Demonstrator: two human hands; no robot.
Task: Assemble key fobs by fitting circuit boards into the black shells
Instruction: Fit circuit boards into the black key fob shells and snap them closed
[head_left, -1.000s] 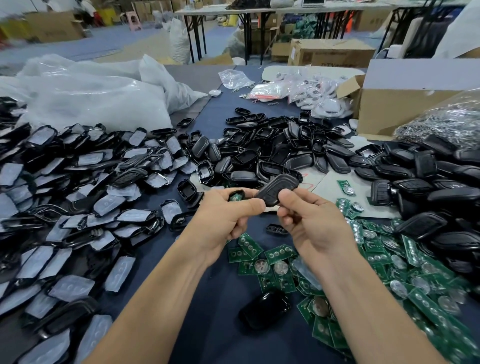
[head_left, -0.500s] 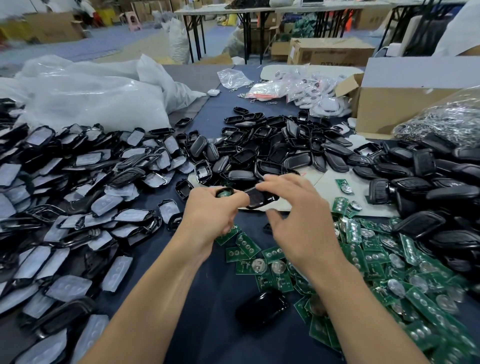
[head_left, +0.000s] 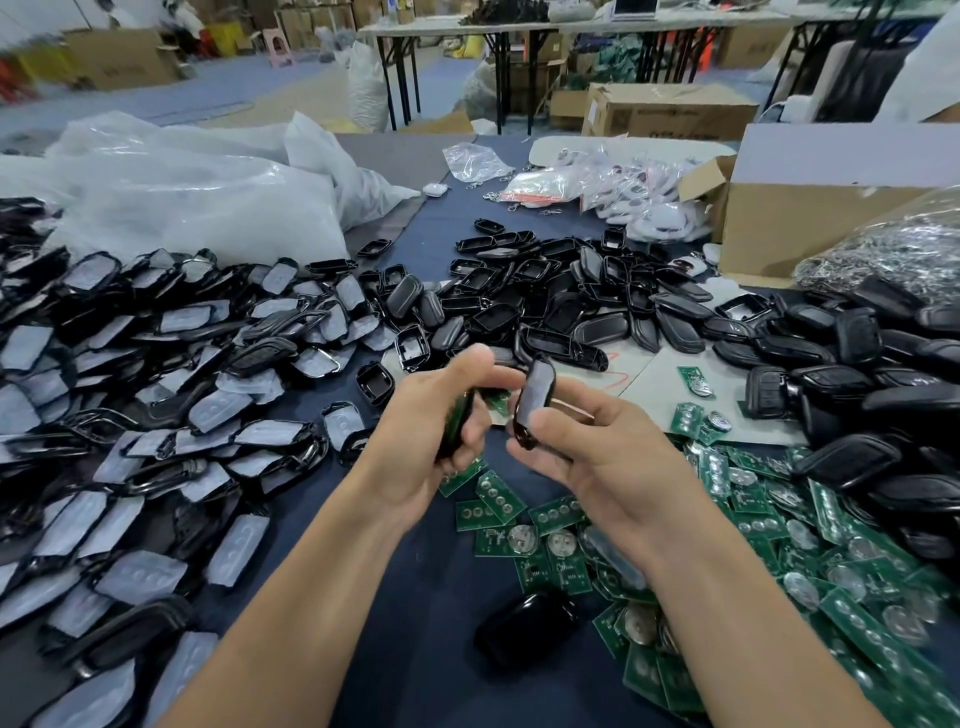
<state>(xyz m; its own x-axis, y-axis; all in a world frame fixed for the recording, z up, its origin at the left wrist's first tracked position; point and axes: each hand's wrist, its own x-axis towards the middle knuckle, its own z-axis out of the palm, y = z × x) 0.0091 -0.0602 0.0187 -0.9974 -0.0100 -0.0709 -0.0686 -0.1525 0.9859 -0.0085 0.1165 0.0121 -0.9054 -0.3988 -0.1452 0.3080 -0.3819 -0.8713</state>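
Your left hand (head_left: 426, 452) curls round a blurred green board (head_left: 460, 415), seemingly seated in a shell half. Just to its right, your right hand (head_left: 608, 462) pinches the black shell (head_left: 536, 400), long axis upright, facing the board, not touching.

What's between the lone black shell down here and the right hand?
Green circuit boards lie on the cloth between them, seen in the head view.
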